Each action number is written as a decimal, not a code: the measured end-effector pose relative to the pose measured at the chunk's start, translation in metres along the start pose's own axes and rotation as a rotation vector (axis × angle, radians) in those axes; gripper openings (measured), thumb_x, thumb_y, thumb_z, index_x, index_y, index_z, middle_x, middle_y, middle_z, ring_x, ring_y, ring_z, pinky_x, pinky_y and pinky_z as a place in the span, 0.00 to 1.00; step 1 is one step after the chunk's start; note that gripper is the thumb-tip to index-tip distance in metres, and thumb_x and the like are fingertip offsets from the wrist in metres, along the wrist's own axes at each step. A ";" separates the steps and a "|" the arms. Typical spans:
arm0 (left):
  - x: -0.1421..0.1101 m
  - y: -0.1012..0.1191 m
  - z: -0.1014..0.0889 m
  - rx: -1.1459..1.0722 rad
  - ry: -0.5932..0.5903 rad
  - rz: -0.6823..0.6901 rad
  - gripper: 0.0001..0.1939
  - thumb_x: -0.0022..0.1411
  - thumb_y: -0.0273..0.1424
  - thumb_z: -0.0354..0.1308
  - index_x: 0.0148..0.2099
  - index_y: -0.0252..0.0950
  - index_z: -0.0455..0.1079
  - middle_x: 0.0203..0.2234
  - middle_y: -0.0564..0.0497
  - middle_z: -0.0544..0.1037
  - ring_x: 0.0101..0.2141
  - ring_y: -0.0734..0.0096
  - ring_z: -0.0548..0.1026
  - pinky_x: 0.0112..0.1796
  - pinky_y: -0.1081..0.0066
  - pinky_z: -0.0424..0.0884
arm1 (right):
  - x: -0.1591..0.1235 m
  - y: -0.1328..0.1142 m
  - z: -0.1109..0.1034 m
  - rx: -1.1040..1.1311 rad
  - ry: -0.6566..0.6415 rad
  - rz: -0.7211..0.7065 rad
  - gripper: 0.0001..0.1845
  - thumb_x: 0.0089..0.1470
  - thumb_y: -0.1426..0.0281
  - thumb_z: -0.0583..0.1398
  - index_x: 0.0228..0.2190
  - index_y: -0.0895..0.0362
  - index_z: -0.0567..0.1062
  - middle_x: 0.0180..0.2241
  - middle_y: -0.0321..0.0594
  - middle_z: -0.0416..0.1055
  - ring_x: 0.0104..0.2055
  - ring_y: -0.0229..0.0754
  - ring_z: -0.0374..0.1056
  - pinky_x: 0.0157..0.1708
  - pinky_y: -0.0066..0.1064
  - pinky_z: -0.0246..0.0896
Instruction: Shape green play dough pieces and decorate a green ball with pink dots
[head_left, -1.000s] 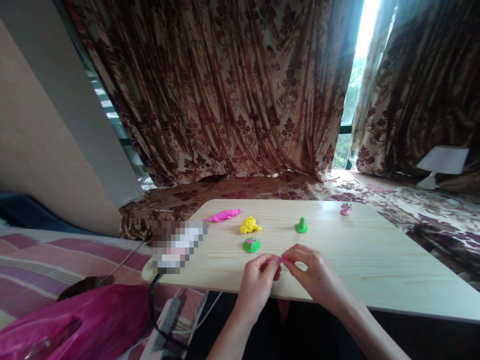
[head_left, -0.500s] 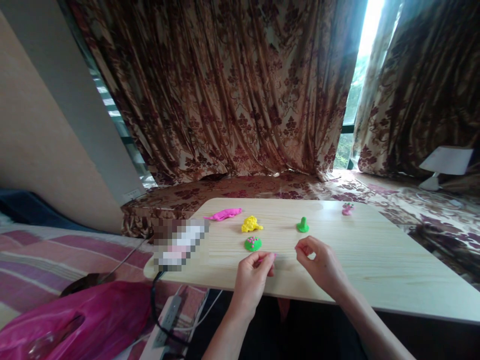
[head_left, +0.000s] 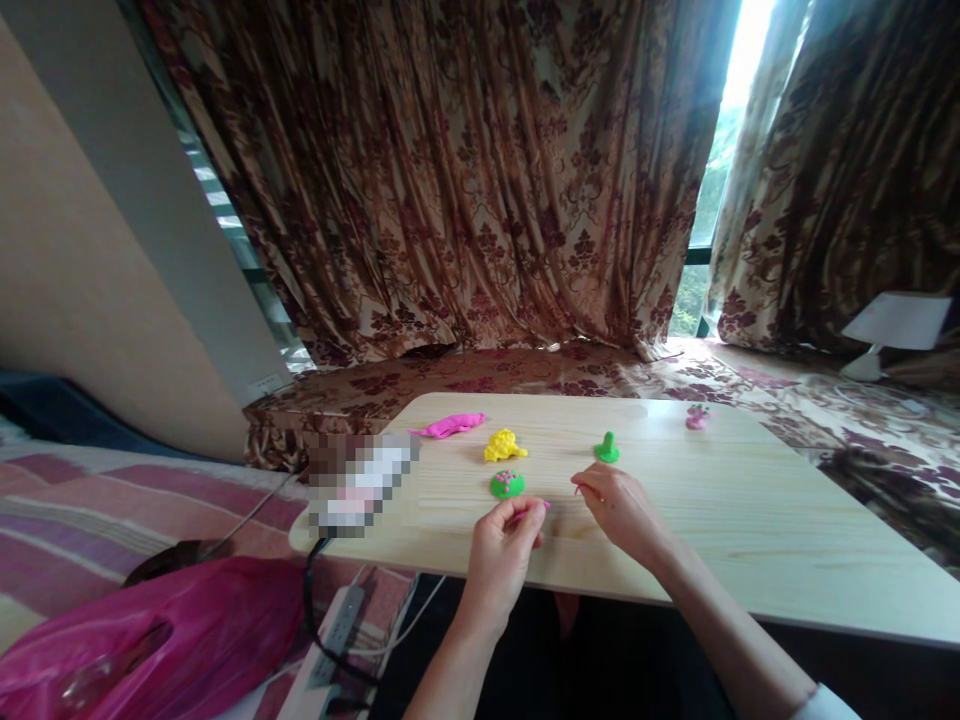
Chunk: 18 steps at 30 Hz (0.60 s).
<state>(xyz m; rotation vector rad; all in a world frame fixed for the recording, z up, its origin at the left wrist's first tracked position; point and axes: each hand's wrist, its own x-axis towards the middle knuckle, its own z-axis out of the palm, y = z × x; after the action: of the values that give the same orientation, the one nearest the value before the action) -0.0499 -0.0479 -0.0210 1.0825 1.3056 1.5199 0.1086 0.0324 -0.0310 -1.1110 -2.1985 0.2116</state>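
Note:
My left hand (head_left: 506,545) pinches a thin strip of pink modelling clay (head_left: 546,505) above the table's near part. Facing it, my right hand (head_left: 619,505) is closed at the fingertips on a tiny bit of pink clay (head_left: 577,490). Just beyond my left hand lies a green clay dome (head_left: 507,485) dotted with small pink balls. Behind that is a crumpled yellow clay lump (head_left: 505,446). A green clay piece (head_left: 607,448) with a flat base and upright stem stands past my right hand. A long pink clay lump (head_left: 452,426) rests toward the table's far left.
A small pink clay figure (head_left: 697,416) with green bits stands at the far right of the wooden table (head_left: 765,520). A blurred-out object (head_left: 364,487) occupies the left edge. Below are a power strip (head_left: 330,640) and a pink plastic bag (head_left: 187,630).
My right hand has moved left, closer to my left hand, and pink clay now shows at its fingertips. My left hand stays nearly in place, still pinching the pink strip.

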 end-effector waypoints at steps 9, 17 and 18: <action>0.002 -0.003 -0.001 -0.003 0.009 -0.040 0.14 0.47 0.34 0.61 0.36 0.31 0.73 0.22 0.52 0.74 0.25 0.73 0.70 0.31 0.73 0.66 | -0.003 -0.008 -0.010 -0.003 0.005 0.017 0.13 0.51 0.78 0.52 0.35 0.57 0.75 0.31 0.39 0.74 0.33 0.40 0.69 0.33 0.29 0.60; 0.000 -0.008 0.000 0.027 -0.179 0.035 0.14 0.54 0.39 0.55 0.31 0.33 0.72 0.19 0.54 0.69 0.24 0.74 0.66 0.28 0.74 0.62 | -0.027 -0.050 -0.022 0.245 0.001 -0.100 0.12 0.53 0.74 0.55 0.39 0.54 0.74 0.34 0.39 0.72 0.36 0.40 0.68 0.37 0.29 0.61; -0.001 -0.007 0.000 0.029 -0.190 0.040 0.14 0.54 0.40 0.55 0.30 0.33 0.71 0.18 0.55 0.68 0.24 0.75 0.65 0.28 0.75 0.61 | -0.027 -0.052 -0.022 0.247 0.012 -0.092 0.12 0.54 0.74 0.55 0.40 0.54 0.74 0.34 0.39 0.71 0.36 0.40 0.68 0.37 0.29 0.61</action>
<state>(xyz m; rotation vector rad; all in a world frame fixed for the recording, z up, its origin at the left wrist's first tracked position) -0.0495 -0.0477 -0.0285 1.2466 1.1841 1.3936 0.0995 -0.0237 -0.0058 -0.8715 -2.1382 0.4224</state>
